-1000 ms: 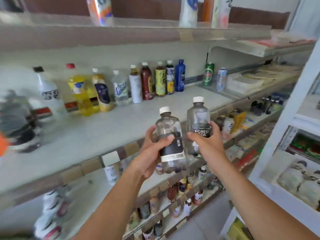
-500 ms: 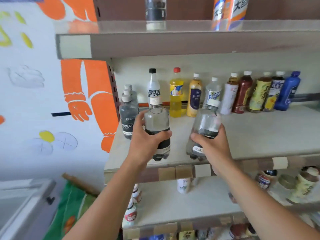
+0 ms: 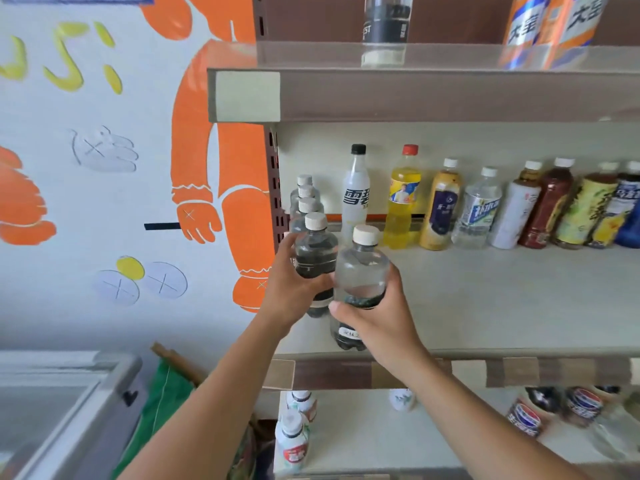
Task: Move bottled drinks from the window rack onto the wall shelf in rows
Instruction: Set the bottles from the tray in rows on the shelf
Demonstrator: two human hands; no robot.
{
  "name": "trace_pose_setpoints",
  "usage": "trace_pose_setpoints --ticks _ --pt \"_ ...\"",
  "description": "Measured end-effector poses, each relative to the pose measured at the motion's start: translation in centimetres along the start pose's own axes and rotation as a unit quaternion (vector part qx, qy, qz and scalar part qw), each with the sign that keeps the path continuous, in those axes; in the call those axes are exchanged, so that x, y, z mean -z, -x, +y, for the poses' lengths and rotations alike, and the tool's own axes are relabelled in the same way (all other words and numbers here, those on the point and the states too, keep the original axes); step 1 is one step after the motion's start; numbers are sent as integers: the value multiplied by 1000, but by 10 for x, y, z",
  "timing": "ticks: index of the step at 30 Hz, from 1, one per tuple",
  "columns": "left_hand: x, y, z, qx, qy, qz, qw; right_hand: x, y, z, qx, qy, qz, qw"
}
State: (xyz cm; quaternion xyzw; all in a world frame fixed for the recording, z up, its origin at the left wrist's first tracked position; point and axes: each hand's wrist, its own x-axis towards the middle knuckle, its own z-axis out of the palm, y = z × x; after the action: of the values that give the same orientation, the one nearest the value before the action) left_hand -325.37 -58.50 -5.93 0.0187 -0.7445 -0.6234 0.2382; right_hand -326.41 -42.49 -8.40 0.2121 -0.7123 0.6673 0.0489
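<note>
Pale wall shelf (image 3: 502,306), row of clear white-capped bottles (image 3: 306,202) at its left end. Just before that row, over the shelf: clear dark-labelled bottle (image 3: 317,249) gripped by left hand (image 3: 292,292), second clear bottle (image 3: 362,271) by right hand (image 3: 379,318). Possible risk: crowded hands toppling that row.

An orange figure (image 3: 194,161) and yellow marks (image 3: 65,60) are painted on the white wall (image 3: 52,313). Below stands a freezer (image 3: 69,403), with a green cloth (image 3: 162,400) just beside it.

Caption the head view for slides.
Left hand grips one clear white-capped plastic bottle, right hand a second bottle, at the pale wall shelf.
</note>
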Motion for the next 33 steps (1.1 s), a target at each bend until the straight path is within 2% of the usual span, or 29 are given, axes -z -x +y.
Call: trace_pose_setpoints --ticks 8,12,15,19,23,30,33 --pt "15 2 -2 -13 16 -36 999 -28 3 2 13 12 2 1000" --pt "20 1 -9 15 1 -49 999 -37 4 2 18 6 10 1000" --pt "18 -1 -9 68 85 -77 991 -43 5 1 33 9 5 999" --pt "13 -1 -9 117 222 -40 967 -59 5 4 49 16 13 999" --pt "8 2 -7 161 302 -36 939 -69 4 7 55 17 43 997" --pt "15 0 -14 209 292 -50 932 -66 12 -4 29 -57 -48 997" --pt "15 2 -8 219 287 -46 931 -62 7 -5 3 -75 -57 996"
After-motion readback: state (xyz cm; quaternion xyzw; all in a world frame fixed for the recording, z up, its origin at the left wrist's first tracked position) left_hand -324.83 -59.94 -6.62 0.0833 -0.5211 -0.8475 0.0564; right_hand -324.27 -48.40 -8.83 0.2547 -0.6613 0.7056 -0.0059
